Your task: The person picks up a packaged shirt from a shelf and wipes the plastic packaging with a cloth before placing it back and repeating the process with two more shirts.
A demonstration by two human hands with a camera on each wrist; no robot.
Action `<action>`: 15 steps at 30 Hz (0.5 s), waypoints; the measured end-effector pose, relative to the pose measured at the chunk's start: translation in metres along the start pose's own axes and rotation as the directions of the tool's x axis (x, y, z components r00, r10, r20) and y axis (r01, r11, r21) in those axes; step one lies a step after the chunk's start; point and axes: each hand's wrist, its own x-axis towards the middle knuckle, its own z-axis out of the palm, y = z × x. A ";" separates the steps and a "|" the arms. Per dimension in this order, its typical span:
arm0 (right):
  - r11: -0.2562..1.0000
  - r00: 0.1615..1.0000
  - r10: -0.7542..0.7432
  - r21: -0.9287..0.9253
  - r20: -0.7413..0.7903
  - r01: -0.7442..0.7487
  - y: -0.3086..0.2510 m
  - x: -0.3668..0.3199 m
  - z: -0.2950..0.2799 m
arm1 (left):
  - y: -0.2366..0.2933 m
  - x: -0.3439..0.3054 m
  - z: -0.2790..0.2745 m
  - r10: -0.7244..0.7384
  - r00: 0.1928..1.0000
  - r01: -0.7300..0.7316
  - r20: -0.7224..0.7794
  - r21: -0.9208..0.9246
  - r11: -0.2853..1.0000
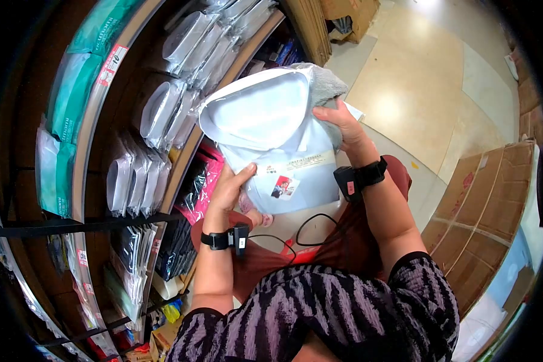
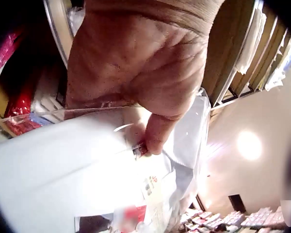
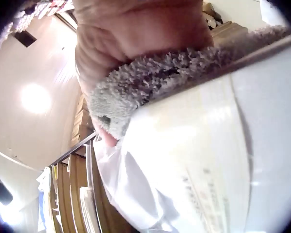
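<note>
A folded pale dress shirt in a clear plastic bag (image 1: 304, 190) is held up in front of the body, its wide collar facing away. The left hand (image 1: 226, 190) grips its left edge with the thumb on top; in the left wrist view that thumb (image 2: 160, 133) presses on the bag near a printed label. At the right edge, the right hand (image 1: 347, 123) holds the bag together with a grey fluffy cloth (image 1: 327, 83). Seen from the right wrist, the cloth (image 3: 150, 75) lies between the palm and the bag. The fingers under the bag are hidden.
Shelves on the left carry several bagged collared shirts (image 1: 190, 42) and green packets (image 1: 72, 96). A bright pink packet (image 1: 208, 187) lies low by the left forearm. On the right stands a large strapped cardboard box (image 1: 476, 211). Black cables (image 1: 308, 232) loop over the lap.
</note>
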 end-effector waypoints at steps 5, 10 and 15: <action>0.970 0.980 -0.200 -0.146 -0.022 0.195 0.010 -0.003 0.018 | 0.019 0.001 0.022 0.465 0.857 -0.263 -0.224 0.586 0.767; 0.774 0.918 -0.314 -0.495 0.242 0.395 0.040 -0.028 0.047 | 0.024 0.012 0.048 0.467 0.873 -0.445 -0.141 0.165 0.880; 0.524 0.794 -0.393 -0.597 0.463 0.607 0.044 -0.030 0.060 | 0.033 0.008 0.039 0.350 0.936 -0.350 -0.034 0.013 0.937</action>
